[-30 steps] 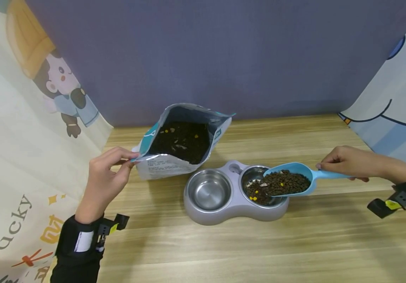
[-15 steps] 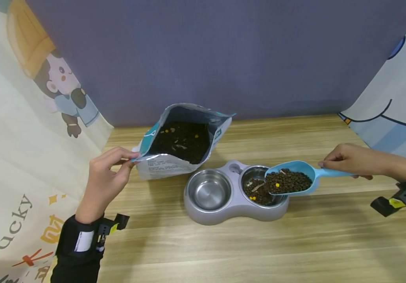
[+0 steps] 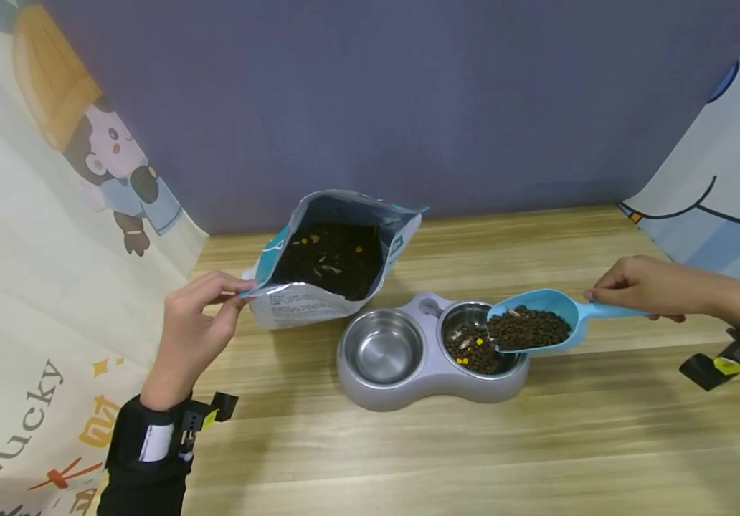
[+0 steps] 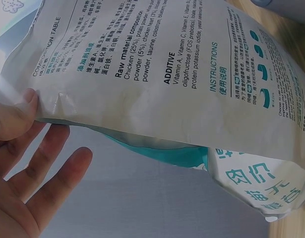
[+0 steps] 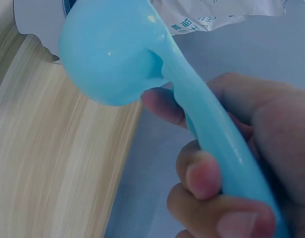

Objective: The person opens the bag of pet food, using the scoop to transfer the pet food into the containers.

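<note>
My left hand (image 3: 198, 333) pinches the near left edge of an open pet food bag (image 3: 308, 304); in the left wrist view its thumb lies on the bag's printed side (image 4: 142, 89). Brown kibble fills much of the bag. My right hand (image 3: 641, 290) grips the handle of a light blue scoop (image 3: 575, 331), fingers curled round it in the right wrist view. Brown kibble (image 3: 531, 328) lies in the scoop, whose lip is over the right bowl of a lilac double feeder (image 3: 434, 383). That steel bowl (image 3: 467, 312) holds kibble with some yellow pieces.
The feeder's left steel bowl (image 3: 384, 347) shows bare metal. Everything stands on a wood-grain table (image 3: 409, 459). A grey-blue panel (image 3: 409, 107) rises behind it, with printed cloths (image 3: 34, 287) at the sides.
The scoop and right hand have shifted slightly right and up. Kibble in the scoop has dropped somewhat, and more lies in the right bowl. The left hand and bag stay about the same.
</note>
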